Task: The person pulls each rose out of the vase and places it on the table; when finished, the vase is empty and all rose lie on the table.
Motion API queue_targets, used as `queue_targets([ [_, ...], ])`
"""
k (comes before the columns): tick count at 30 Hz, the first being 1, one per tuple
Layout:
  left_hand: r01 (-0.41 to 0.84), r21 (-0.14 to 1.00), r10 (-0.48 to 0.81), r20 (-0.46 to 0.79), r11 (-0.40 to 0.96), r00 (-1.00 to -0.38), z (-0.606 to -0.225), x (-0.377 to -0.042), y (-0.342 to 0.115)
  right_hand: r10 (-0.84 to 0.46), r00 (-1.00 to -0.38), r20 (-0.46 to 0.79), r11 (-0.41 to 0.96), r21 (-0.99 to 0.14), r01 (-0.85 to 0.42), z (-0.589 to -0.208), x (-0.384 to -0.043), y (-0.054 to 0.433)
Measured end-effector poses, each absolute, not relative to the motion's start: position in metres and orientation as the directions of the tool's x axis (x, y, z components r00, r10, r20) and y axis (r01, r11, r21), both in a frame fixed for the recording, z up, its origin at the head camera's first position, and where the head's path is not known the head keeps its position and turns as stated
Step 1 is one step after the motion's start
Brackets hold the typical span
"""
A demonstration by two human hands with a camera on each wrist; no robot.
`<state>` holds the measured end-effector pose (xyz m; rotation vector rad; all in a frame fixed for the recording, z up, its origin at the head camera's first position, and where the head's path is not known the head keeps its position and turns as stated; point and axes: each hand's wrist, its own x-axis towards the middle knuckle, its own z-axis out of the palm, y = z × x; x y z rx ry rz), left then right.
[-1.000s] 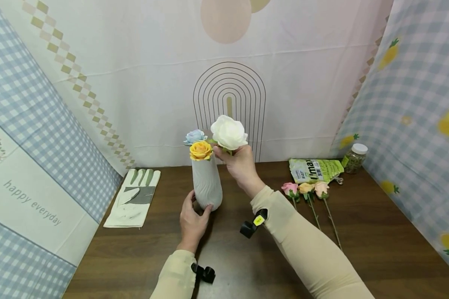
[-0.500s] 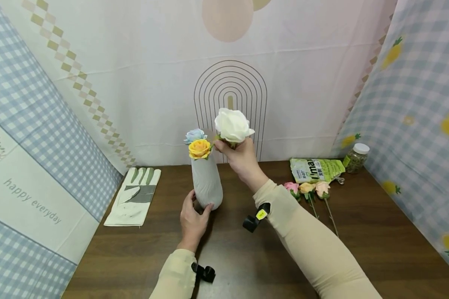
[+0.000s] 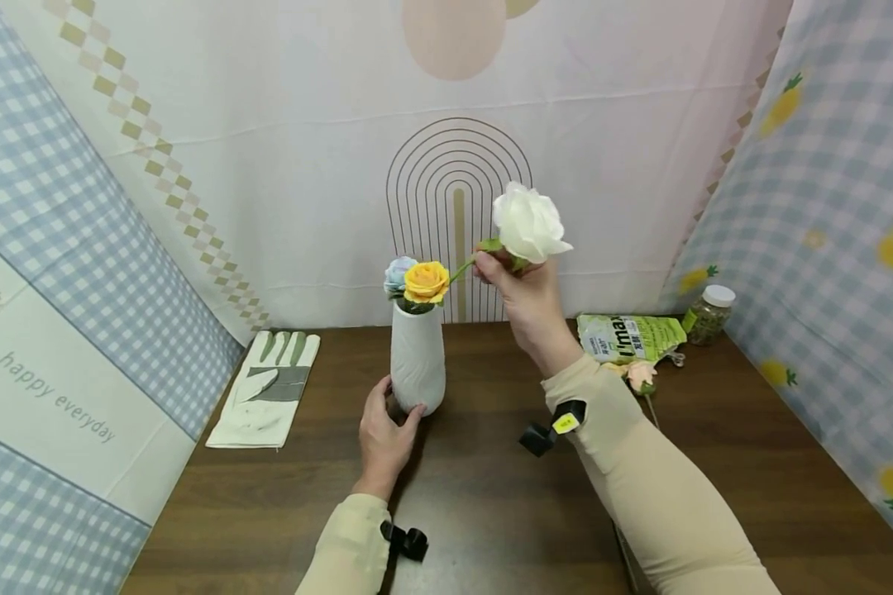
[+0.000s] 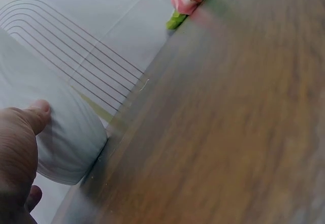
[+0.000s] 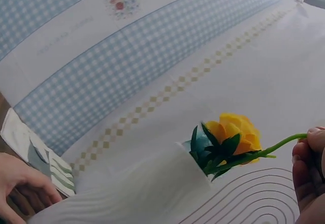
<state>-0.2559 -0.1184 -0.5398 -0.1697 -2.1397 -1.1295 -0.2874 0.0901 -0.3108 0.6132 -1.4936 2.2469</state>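
Beyond the left edge of the bench [image 3: 484, 521], the words "happy everyday" are being displayed in grey on the checked hanging cloth [image 3: 82, 347]. Near the back right corner, "Umax" is being carried in dark letters, turned on their side, by the green packet [image 3: 651, 332]; Chinese characters are being shown beside it, too small to be made out. Marks are being borne by the yellow tag [image 3: 565, 424], too blurred to read.
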Motion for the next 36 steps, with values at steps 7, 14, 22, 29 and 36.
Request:
queue_targets([
  [7,0.456,0.641,-0.182,0.68,0.617,-0.71,-0.541,-0.257,-0.118,0.111,-0.813,0.572,-0.406,-0.72,-0.562,-0.303,-0.289,0.096],
  [14,0.46,0.648,-0.191,0.681,0.607,-0.707,-0.542,-0.257,-0.119,0.065,-0.843,0.533,-0.363,-0.775,-0.518,-0.307,-0.287,0.089],
  [22,0.422,0.665,-0.203,0.652,0.616,-0.731,-0.543,-0.257,-0.121,0.083,-0.789,0.609,-0.294,-0.742,-0.603,-0.31,-0.29,0.086],
  [29,0.408,0.688,-0.198,0.622,0.6,-0.757,-0.542,-0.255,-0.121,0.173,-0.801,0.573,-0.275,-0.753,-0.598,-0.309,-0.292,0.095],
  [36,0.4,0.697,-0.208,0.615,0.595,-0.76,-0.542,-0.256,-0.12,0.324,-0.79,0.52,-0.343,-0.714,-0.61,-0.301,-0.295,0.124],
])
